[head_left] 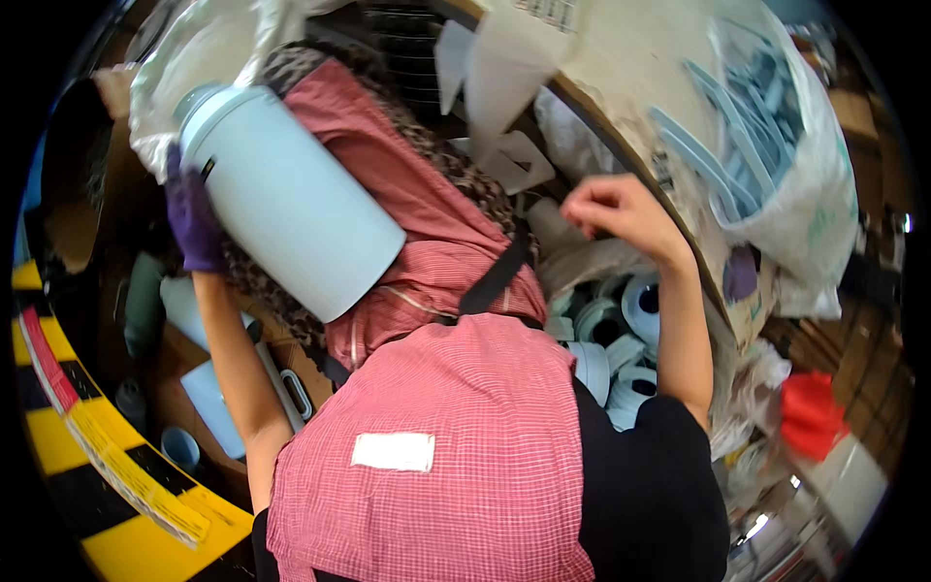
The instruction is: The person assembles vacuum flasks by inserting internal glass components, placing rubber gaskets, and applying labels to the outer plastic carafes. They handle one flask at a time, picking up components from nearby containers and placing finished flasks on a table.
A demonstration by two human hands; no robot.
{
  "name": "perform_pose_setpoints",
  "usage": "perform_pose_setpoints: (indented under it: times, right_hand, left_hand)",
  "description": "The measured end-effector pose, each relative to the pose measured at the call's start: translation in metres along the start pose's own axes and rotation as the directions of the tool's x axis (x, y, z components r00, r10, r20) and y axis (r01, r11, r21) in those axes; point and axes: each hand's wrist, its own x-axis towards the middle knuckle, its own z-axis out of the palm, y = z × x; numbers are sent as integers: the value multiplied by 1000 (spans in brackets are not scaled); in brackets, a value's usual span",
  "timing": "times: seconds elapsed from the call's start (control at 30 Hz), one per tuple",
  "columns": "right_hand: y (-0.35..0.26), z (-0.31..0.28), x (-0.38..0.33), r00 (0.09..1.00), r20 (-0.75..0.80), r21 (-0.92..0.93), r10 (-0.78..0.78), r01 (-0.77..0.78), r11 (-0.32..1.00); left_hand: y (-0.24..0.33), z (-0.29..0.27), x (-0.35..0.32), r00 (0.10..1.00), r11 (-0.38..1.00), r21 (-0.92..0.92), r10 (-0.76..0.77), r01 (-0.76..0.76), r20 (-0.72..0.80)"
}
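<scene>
Even indoor light; strong fisheye bending and black corners; slight motion blur at the rim.

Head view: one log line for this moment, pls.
left hand: purple glove, holds pale blue flask body tilted | right hand: bare, fingers curled, above box of pale blue lids

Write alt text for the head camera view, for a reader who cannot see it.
Seen from above, a person in a red checked apron holds a large pale blue flask in the purple-gloved left hand. The bare right hand reaches, fingers curled, over a box of pale blue lids. A clear bag of pale blue handles lies at the upper right.
</scene>
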Motion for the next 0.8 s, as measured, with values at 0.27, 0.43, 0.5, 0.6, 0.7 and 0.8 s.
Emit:
perform_pose_setpoints:
  times: [0.27,0.43,0.5,0.6,0.7,0.8]
  right_hand:
    - [178,51,-109,813,-579,-692,64,-531,489]
    - [198,47,-157,577,-813,-568,-83,-752,336]
    - [194,38,-180,385,-899,-433,-209,-855,286]
    - [189,26,-202,363,-918,-299,162,-900,318]
    - [176,9,-210,486,-867,-430,109,-840,331]
    - [143,-10,-202,776,-628,-608,54,-533,588]
  left_hand:
    - [-20,-14,102,950,903,-302,-309,306,39]
    - [-61,-11,178,527,786,85,-487,613,697]
    - [-56,-23,180,482,827,30,-357,562,800]
    - [-35,-55,171,674,989,2,101,-149,732]
    - [-33,-89,156,784,984,-29,156,-173,600]
    - [-64,-117,126,839,988,-89,153,-125,522]
